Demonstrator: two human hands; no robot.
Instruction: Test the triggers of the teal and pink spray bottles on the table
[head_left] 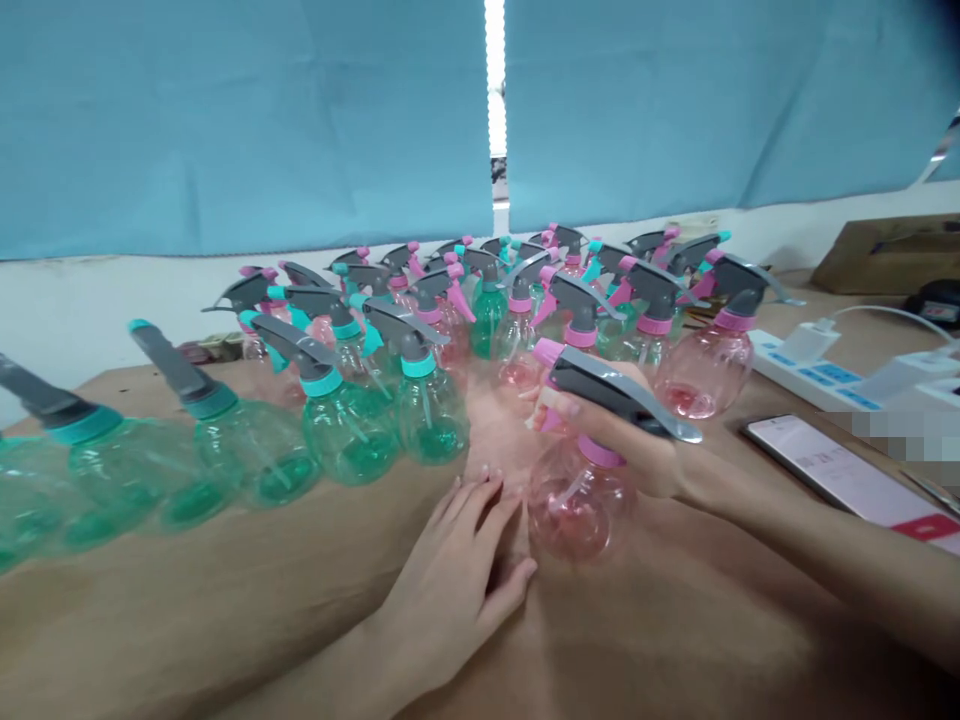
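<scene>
My right hand [634, 430] is closed around the neck and trigger of a pink spray bottle [577, 505], whose grey and pink spray head points to the left. That bottle is clear, rounded and roughly upright, close to the brown surface. My left hand [457, 560] rests palm down just left of it, fingers stretched out and holding nothing. Beyond my left fingertips stands a green spray bottle [433, 415] with a turquoise collar. A second pink spray bottle [705, 365] is behind my right wrist.
More green bottles [255, 450] line the left side. Several pink and green spray bottles [491, 310] crowd the back. At right lie a phone [847, 470] and a white power strip [810, 370] with plugs and cables. A cardboard box [885, 255] sits at the far right.
</scene>
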